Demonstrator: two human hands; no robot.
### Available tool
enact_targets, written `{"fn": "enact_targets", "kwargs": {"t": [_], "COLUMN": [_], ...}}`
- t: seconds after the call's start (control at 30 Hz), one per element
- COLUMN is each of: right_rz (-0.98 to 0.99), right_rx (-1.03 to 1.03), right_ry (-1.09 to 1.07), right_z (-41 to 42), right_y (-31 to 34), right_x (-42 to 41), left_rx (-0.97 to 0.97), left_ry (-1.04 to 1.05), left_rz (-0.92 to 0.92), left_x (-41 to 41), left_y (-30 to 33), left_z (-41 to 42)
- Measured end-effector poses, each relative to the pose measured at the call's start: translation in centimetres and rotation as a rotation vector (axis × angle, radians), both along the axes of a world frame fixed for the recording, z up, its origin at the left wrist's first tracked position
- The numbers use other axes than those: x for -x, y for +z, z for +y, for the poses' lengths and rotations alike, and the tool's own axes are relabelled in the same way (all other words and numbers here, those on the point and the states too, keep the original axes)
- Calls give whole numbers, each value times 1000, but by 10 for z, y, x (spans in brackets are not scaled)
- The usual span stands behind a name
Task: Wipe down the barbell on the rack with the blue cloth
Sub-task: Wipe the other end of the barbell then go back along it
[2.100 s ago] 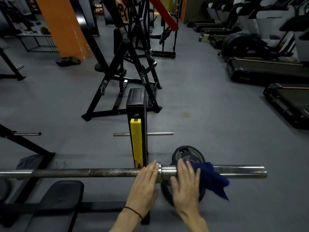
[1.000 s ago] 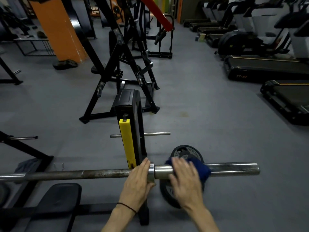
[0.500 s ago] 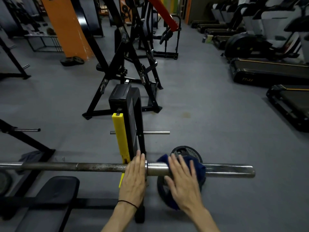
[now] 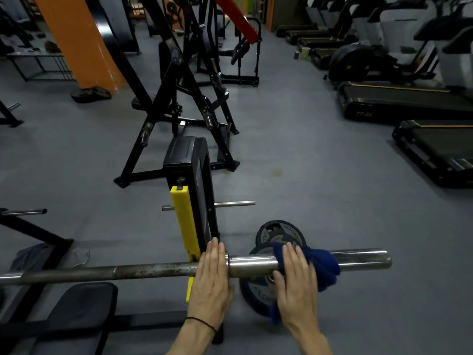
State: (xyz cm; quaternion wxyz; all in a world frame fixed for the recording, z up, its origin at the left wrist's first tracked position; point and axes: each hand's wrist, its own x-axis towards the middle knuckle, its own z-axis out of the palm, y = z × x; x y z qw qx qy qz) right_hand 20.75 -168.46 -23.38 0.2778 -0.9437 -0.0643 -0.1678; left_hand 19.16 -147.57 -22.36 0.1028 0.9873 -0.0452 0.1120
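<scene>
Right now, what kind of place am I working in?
Almost certainly a commercial gym. A barbell rests on a rack with a yellow upright guard, weight plates lie on the grey floor beneath it, and a row of treadmills lines the right side.

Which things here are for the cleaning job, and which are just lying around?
For the job:
- long steel barbell
- dark blue cloth
- left hand flat on the bar
- right hand pressing the cloth

Just lying around:
- round black weight plates on the floor
- black padded bench
- black treadmill
</scene>
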Motion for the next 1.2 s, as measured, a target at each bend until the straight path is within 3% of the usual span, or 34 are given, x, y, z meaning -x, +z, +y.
{"fn": "enact_targets", "kwargs": {"t": [0.1, 0.27, 0.4, 0.53, 0.63, 0.77, 0.83, 0.9, 1.0, 1.1, 1.2], "right_rz": [5, 8, -7, 42, 40, 83, 2, 12, 89, 161, 105], "right_rx": [-67, 198, 134, 2, 41, 148, 160, 37, -128, -77, 133], "right_ry": [-55, 388, 124, -34, 233, 457, 312, 90, -89, 217, 471], "right_z": [44, 45, -5, 33, 73, 35, 1, -15, 29, 68, 33], "right_y": [3, 13, 13, 12, 12, 22, 16, 12, 13, 18, 28], "right_x": [4, 5, -15, -7, 10, -3, -11, -12, -3, 12, -1], "left_rx": [-30, -47, -19, 10, -8, -15, -6, 44, 110, 125, 120], "left_ry": [-30, -50, -83, -62, -86, -78, -83, -47, -9, 0, -7], "left_rz": [31, 119, 108, 95, -48, -68, -50, -63, -32, 23, 57], "left_x": [-7, -24, -28, -23, -5, 5, 3, 0, -6, -17, -28], "left_y": [13, 27, 29, 29, 23, 8, 3, 4, 7, 8, 15], "left_z": [0, 3, 5, 3, -2, 7, 6, -1, -6, -1, 1]}}
